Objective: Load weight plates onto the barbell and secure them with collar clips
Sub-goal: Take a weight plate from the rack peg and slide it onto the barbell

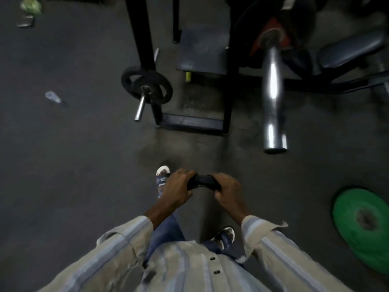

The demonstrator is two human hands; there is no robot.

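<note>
— How far is the loading?
— A black collar clip (203, 182) is held at 6 o'clock, fingers of the left hand (175, 189) and right hand (228, 192) curled round it.
— And the barbell sleeve (272, 98)?
— At 1 o'clock, plates seated; clipping is left.

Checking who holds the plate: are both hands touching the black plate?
Touching. The head view shows the left hand and right hand with fingers curled round the black plate's top edge.

I held a collar clip (203, 182) between my left hand (175, 187) and right hand (228, 193), above the floor (73, 165). The barbell sleeve (272, 98) lay ahead to the right, a small plate (147, 85) on a peg ahead left, stacked plates (364, 226) at the floor's right edge.
</note>
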